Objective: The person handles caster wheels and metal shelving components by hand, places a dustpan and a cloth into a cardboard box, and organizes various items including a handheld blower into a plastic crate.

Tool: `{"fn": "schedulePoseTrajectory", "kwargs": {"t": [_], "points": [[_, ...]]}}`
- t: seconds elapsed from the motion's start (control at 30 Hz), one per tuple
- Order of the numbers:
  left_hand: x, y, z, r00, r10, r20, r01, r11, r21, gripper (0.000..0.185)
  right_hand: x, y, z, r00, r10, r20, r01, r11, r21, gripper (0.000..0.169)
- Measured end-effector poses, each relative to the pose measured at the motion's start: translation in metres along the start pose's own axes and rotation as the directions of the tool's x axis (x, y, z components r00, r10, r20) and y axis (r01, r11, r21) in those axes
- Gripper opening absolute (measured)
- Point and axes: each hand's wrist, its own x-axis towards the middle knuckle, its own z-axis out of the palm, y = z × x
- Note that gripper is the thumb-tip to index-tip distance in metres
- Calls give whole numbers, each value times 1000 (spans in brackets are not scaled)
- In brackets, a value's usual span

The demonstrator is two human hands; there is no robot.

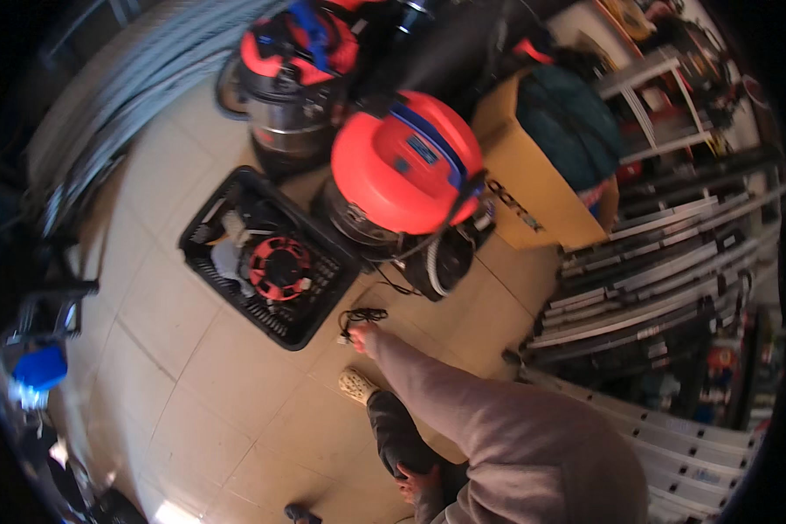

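My right hand (361, 336) reaches out over the tiled floor (196, 393). It is closed around a bundled black cable (365, 316), whose loops stick out past the fingers; a small light-coloured end shows beside them. My left hand (416, 481) rests against my dark trouser leg near the knee, with nothing visible in it. Just beyond the cable stands a black plastic basket (295, 337), holding a red-and-black reel (280, 268) and other small items. A red-topped canister vacuum cleaner (406, 164) stands behind the cable, next to the basket.
Another red-topped vacuum (298, 85) stands farther back. A yellow cardboard box (530, 177) holds a dark green bag (566, 118). Metal lengths (655, 275) and an aluminium ladder (681, 452) line the right. Corrugated grey material (150, 72) lies upper left. A blue object (39, 367) is far left.
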Motion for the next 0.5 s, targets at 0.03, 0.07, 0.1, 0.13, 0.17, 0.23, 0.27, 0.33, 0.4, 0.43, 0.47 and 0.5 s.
{"fn": "schedulePoseTrajectory", "kwargs": {"t": [0.03, 0.07, 0.1, 0.13, 0.17, 0.23, 0.27, 0.33, 0.4, 0.43, 0.47, 0.5], "points": [[-4, 4, -6, 998, -36, -46, 35, 999, -10, 96, 23, -4, 25, 995, 94, -37, -92, 993, 68, 27], [-3, 4, -3, 997, -37, -75, 36, 999, -11, 95, 25, -13, 34, 989, 23, -144, -24, 1000, 0, 19], [0, 1, 4, 997, -10, -75, 10, 1000, -8, 93, 54, -7, 23, 971, 13, -240, -28, 998, -63, 20], [-5, -2, 4, 997, 27, -78, -26, 1000, 5, 91, 82, -5, 9, 947, 0, -322, -43, 991, -126, 26], [-3, -5, 10, 995, 70, -69, -69, 998, 12, 89, 107, -6, -14, 921, -30, -389, -23, 991, -132, 34], [10, -8, 16, 994, 62, -84, -65, 997, -29, 86, 122, -8, 16, 939, 41, -340, -68, 995, -68, 42], [19, -7, 17, 993, -18, -119, 5, 994, -110, 84, 90, -22, 68, 967, 140, -215, -152, 988, -40, 42], [18, -10, 21, 995, 39, -91, -50, 990, -129, 81, 119, -21, 44, 998, 49, -33, -32, 916, 401, 32], [22, -11, 28, 996, 28, -83, -42, 983, -176, 78, 114, -27, 46, 988, 104, -110, -56, 926, 373, 48], [22, -13, 31, 996, 47, -77, -61, 981, -186, 76, 128, -25, 35, 990, 102, -101, -54, 918, 392, 59], [23, -12, 35, 996, 50, -77, -65, 976, -210, 74, 134, -24, 36, 970, 130, -204, -55, 939, 338, 62], [23, -13, 39, 996, 46, -78, -64, 969, -238, 73, 135, -23, 39, 930, 92, -356, 28, 948, 318, 69]]}}
